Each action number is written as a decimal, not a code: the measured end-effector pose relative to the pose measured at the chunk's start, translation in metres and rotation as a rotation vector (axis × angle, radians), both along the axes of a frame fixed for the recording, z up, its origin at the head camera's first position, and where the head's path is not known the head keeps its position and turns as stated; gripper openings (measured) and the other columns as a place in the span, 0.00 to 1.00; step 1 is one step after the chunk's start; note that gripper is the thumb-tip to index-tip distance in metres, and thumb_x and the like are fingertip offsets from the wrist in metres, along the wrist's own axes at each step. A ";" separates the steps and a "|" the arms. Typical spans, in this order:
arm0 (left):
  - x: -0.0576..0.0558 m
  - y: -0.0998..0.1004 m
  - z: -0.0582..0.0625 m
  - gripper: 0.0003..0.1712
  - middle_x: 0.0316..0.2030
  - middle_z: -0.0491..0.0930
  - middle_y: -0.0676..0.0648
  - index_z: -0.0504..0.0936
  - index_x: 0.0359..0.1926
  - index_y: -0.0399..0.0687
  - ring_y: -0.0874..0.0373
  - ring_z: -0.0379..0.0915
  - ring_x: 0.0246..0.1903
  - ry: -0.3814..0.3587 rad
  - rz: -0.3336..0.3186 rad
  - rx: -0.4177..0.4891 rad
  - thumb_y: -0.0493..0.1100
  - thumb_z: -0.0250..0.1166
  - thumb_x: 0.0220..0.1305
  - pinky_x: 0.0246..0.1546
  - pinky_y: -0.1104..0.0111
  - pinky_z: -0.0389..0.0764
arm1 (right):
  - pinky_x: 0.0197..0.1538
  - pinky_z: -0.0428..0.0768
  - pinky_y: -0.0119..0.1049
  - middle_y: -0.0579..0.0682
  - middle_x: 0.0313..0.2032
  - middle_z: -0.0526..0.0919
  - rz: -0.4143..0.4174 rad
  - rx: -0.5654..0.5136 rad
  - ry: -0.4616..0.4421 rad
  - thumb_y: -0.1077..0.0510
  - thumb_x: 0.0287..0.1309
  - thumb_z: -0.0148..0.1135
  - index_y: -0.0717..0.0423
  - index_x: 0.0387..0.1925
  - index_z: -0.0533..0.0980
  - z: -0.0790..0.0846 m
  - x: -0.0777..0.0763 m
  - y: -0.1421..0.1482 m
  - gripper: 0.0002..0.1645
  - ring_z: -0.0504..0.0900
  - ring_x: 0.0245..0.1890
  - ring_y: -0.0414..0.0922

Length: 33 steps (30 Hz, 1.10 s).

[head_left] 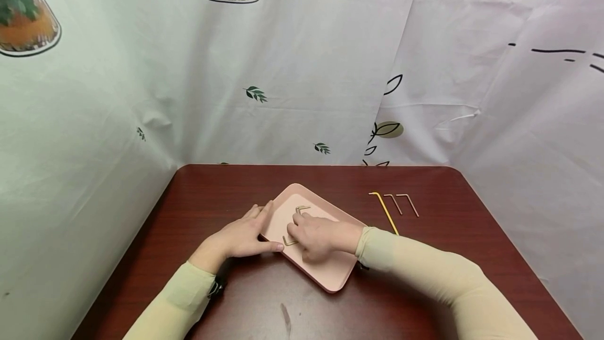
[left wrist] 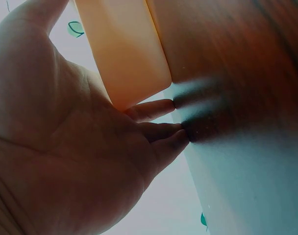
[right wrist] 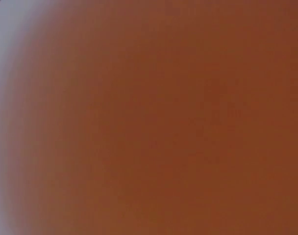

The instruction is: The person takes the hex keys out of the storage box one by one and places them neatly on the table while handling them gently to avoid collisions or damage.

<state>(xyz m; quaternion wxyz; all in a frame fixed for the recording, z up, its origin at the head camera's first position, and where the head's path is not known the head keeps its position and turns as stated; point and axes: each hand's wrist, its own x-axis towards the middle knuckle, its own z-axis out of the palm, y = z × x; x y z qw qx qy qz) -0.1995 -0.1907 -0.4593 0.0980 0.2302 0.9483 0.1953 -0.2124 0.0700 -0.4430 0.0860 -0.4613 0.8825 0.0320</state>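
A pink rectangular tray (head_left: 332,277) lies at an angle on the table. My left hand (head_left: 243,235) is at its left corner, fingers extended along the side and thumb at the near rim; the left wrist view shows the palm (left wrist: 75,132) against the tray's end (left wrist: 129,54). Inside the tray, my right hand (head_left: 318,237) reaches down with bent fingers among brass-coloured hex keys. One hex key (head_left: 286,242) shows below the fingers, and more hex keys (head_left: 302,208) lie just above them. Whether the fingers pinch one is hidden. The right wrist view is only a brown blur.
To the right of the tray lie a long yellow hex key (head_left: 386,210), partly behind the right sleeve, and two smaller hex keys, one in the middle (head_left: 395,204) and one farther right (head_left: 411,204). The dark red table (head_left: 226,188) meets white printed cloth (head_left: 292,67) behind.
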 end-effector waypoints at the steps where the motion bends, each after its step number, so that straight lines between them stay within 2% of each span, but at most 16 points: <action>1: 0.000 0.000 0.000 0.76 0.83 0.59 0.28 0.48 0.91 0.39 0.30 0.50 0.85 0.000 -0.001 0.000 0.84 0.67 0.64 0.74 0.39 0.71 | 0.50 0.81 0.39 0.47 0.46 0.74 0.001 0.002 0.001 0.53 0.57 0.78 0.50 0.50 0.74 0.000 0.000 0.000 0.25 0.75 0.45 0.44; 9: 0.001 0.000 0.001 0.76 0.84 0.56 0.26 0.48 0.90 0.39 0.29 0.49 0.85 -0.010 0.005 0.002 0.83 0.67 0.64 0.75 0.37 0.69 | 0.49 0.81 0.39 0.46 0.43 0.74 0.021 -0.003 0.001 0.54 0.57 0.78 0.50 0.48 0.74 -0.001 0.002 -0.001 0.23 0.74 0.42 0.42; 22: 0.000 0.000 0.001 0.75 0.84 0.57 0.27 0.47 0.91 0.39 0.30 0.50 0.85 -0.009 0.003 -0.001 0.83 0.67 0.64 0.74 0.38 0.70 | 0.45 0.80 0.38 0.45 0.39 0.75 0.042 0.019 0.014 0.57 0.68 0.72 0.49 0.44 0.74 0.002 0.003 -0.001 0.13 0.75 0.38 0.42; 33: -0.001 0.000 0.001 0.75 0.84 0.56 0.27 0.47 0.91 0.40 0.30 0.49 0.85 -0.010 -0.002 0.002 0.83 0.67 0.64 0.75 0.38 0.70 | 0.44 0.80 0.37 0.46 0.37 0.77 0.070 0.009 0.010 0.61 0.71 0.68 0.50 0.44 0.75 0.001 0.002 -0.002 0.09 0.79 0.35 0.43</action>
